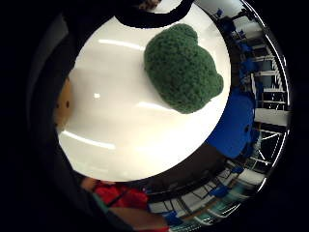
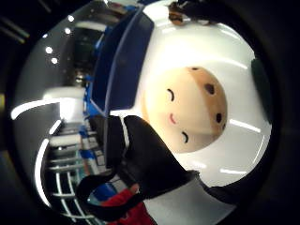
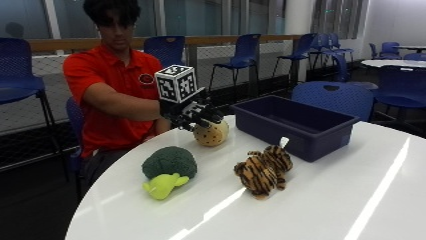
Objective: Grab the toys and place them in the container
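Blue chairs and railings ring a round white bench [image 3: 319,200], glossy enough that light streaks across it. Largest on it is the dark blue container [image 3: 293,125], an open-topped tub standing at the far side, nothing visible inside it from this angle. Near its front corner lies the striped tiger toy [image 3: 263,170], floppy and plush; it should be light and give under the fingers, so a take around the body looks safest. Well apart from it, toward the person, rests the broccoli toy [image 3: 168,167], knitted green head [image 1: 182,67] on a pale green stalk, soft and squashy, easiest taken across the head. Smallest is the round cookie toy [image 3: 212,133], tan with dark chips and a stitched face [image 2: 187,110], lying close to the container.

Hovering just above and beside that cookie is the grip, the gloved right hand [image 3: 193,112], fingers [image 3: 210,115] loosely spread and curling downward, holding nothing. The thumb-side palm view shows the cookie close beneath the palm. Being padded and light, it should compress rather than slip; pinching across its edges, thumb opposite fingers, seems the sensible hold.
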The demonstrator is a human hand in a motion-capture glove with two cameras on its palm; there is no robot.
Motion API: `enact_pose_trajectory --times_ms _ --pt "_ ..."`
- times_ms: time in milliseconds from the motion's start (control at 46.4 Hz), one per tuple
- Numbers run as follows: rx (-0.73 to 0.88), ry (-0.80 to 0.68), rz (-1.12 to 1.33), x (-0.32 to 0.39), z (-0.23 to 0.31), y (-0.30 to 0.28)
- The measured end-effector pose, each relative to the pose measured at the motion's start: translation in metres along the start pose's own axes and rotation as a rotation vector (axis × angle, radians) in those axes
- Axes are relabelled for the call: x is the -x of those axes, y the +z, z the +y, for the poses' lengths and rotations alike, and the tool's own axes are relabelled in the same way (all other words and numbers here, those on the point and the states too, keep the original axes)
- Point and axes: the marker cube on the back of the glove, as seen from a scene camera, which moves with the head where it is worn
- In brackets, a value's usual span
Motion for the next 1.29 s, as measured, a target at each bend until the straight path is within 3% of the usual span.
enact_pose_trajectory --times_ms 539,1294 --pt "0.045 -0.071 -0.012 0.044 -0.009 0.026" --pt "0.238 -0.023 0.152 0.062 -0.019 0.075"
